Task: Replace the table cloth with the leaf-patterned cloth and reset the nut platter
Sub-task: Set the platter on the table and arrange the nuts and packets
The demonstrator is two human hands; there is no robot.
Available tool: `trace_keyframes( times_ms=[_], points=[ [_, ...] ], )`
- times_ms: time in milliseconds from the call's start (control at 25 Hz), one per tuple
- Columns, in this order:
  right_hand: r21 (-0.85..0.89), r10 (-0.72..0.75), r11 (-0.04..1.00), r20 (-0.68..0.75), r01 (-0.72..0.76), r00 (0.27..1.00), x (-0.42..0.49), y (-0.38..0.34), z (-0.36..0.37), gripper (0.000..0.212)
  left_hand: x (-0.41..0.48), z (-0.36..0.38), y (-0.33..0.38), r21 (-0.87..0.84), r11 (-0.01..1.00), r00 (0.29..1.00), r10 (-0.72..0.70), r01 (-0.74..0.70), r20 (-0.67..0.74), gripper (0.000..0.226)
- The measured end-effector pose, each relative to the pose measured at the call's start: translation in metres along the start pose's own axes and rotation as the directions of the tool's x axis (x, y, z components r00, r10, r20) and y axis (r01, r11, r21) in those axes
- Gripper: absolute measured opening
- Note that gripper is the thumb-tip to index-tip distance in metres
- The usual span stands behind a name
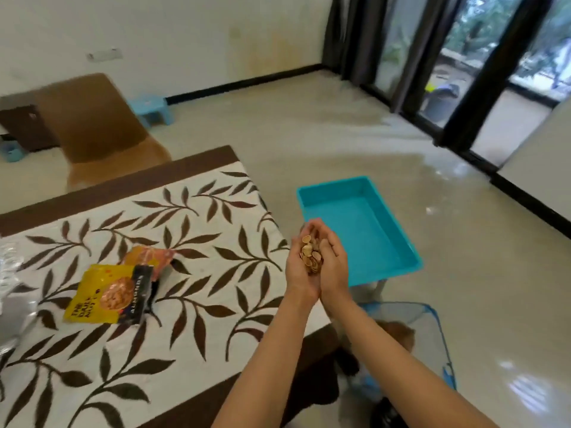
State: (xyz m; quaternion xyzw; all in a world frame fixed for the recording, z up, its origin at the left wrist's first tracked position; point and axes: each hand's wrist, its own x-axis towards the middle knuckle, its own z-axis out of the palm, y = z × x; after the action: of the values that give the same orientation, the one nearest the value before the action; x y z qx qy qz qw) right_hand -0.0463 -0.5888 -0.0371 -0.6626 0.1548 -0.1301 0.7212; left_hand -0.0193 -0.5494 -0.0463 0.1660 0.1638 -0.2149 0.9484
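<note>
The leaf-patterned cloth (185, 242), cream with dark brown leaves and a brown border, covers the table. My left hand (301, 267) and my right hand (333, 264) are cupped together just past the table's right edge, holding a heap of nut shells (311, 253). A yellow and black almond packet (108, 295) lies on the cloth at the left, with an orange packet (151, 257) behind it. No platter can be made out for certain; something silvery (12, 291) shows at the far left edge.
A turquoise plastic tray (398, 236) stands beside the table, just beyond my hands. A blue mesh basket (432, 332) sits on the floor below my right forearm. A brown chair (92, 122) is at the table's far side. Glass doors with curtains are at the back right.
</note>
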Motion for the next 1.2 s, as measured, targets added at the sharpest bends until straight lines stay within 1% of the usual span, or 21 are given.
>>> trace_keyframes(
  times_ms=[80,120,160,240,280,320,360,400,440,480,520,560,640,680,720,800,880,960,1040,1120,1200],
  points=[
    [0.204,0.06,0.978,-0.152,-0.028,0.987,-0.015,0.022,-0.057,0.028,0.0,-0.011,-0.06,0.028,0.996,0.994,-0.083,0.085,-0.064,0.053],
    [0.268,0.088,0.963,-0.21,-0.03,0.974,-0.022,0.033,-0.085,0.03,-0.002,-0.02,-0.096,0.038,0.991,0.988,-0.126,0.13,-0.094,0.054],
    [0.293,0.109,0.956,-0.252,-0.032,0.961,-0.031,0.044,-0.113,0.033,-0.005,-0.026,-0.131,-0.005,0.985,0.98,-0.174,0.174,-0.099,0.056],
    [0.263,0.153,0.962,-0.295,-0.074,0.943,-0.047,0.06,-0.158,0.033,-0.01,-0.039,-0.177,0.031,0.972,0.965,-0.228,0.234,-0.129,0.055],
    [0.214,0.173,0.971,-0.308,-0.109,0.936,-0.056,0.071,-0.184,0.032,-0.012,-0.046,-0.2,0.045,0.964,0.953,-0.251,0.262,-0.171,0.052],
    [0.12,0.182,0.981,-0.323,-0.151,0.929,-0.062,0.083,-0.203,0.033,-0.015,-0.053,-0.219,0.053,0.956,0.944,-0.275,0.288,-0.181,0.05],
    [-0.015,0.173,0.982,-0.323,-0.188,0.93,-0.069,0.091,-0.22,0.038,-0.02,-0.059,-0.236,0.096,0.941,0.935,-0.305,0.326,-0.182,0.049],
    [-0.136,0.162,0.967,-0.335,-0.218,0.928,-0.076,0.104,-0.238,0.041,-0.024,-0.066,-0.254,0.127,0.925,0.925,-0.333,0.358,-0.182,0.049],
    [-0.192,0.162,0.951,-0.361,-0.243,0.919,-0.082,0.117,-0.252,0.04,-0.028,-0.073,-0.269,0.152,0.911,0.914,-0.349,0.382,-0.209,0.049],
    [-0.181,0.169,0.949,-0.396,-0.257,0.903,-0.089,0.13,-0.265,0.037,-0.03,-0.082,-0.283,0.167,0.9,0.903,-0.36,0.402,-0.235,0.05],
    [-0.122,0.191,0.956,-0.428,-0.266,0.883,-0.097,0.14,-0.276,0.031,-0.033,-0.089,-0.296,0.193,0.885,0.893,-0.372,0.424,-0.254,0.05],
    [0.002,0.231,0.966,-0.452,-0.258,0.862,-0.105,0.153,-0.286,0.027,-0.037,-0.098,-0.31,0.201,0.868,0.878,-0.399,0.455,-0.264,0.05],
    [0.273,0.31,0.942,-0.496,-0.193,0.811,-0.121,0.174,-0.3,0.031,-0.044,-0.116,-0.332,0.224,0.835,0.846,-0.422,0.503,-0.325,0.049],
    [0.346,0.338,0.923,-0.527,-0.166,0.779,-0.13,0.183,-0.305,0.034,-0.048,-0.128,-0.344,0.228,0.819,0.828,-0.433,0.527,-0.355,0.048],
    [0.387,0.362,0.909,-0.558,-0.151,0.746,-0.14,0.191,-0.311,0.034,-0.051,-0.14,-0.355,0.229,0.805,0.814,-0.448,0.547,-0.368,0.048],
    [0.419,0.418,0.891,-0.612,-0.174,0.671,-0.159,0.211,-0.323,0.031,-0.059,-0.169,-0.377,0.231,0.778,0.781,-0.463,0.585,-0.418,0.047],
    [0.413,0.458,0.882,-0.639,-0.227,0.618,-0.181,0.237,-0.333,0.027,-0.067,-0.206,-0.397,0.218,0.755,0.746,-0.477,0.619,-0.465,0.047],
    [0.482,0.504,0.851,-0.641,-0.208,0.579,-0.203,0.27,-0.344,0.028,-0.077,-0.245,-0.415,0.204,0.725,0.706,-0.5,0.658,-0.501,0.051],
    [0.556,0.574,0.805,-0.641,-0.208,0.509,-0.223,0.302,-0.352,0.03,-0.086,-0.279,-0.43,0.246,0.681,0.671,-0.473,0.69,-0.572,0.055],
    [0.614,0.649,0.751,-0.619,-0.242,0.443,-0.239,0.323,-0.358,0.033,-0.093,-0.306,-0.439,0.252,0.647,0.638,-0.473,0.72,-0.608,0.058],
    [0.638,0.709,0.704,-0.597,-0.313,0.376,-0.246,0.333,-0.362,0.027,-0.097,-0.325,-0.445,0.274,0.598,0.598,-0.45,0.754,-0.664,0.057]
  ],
)
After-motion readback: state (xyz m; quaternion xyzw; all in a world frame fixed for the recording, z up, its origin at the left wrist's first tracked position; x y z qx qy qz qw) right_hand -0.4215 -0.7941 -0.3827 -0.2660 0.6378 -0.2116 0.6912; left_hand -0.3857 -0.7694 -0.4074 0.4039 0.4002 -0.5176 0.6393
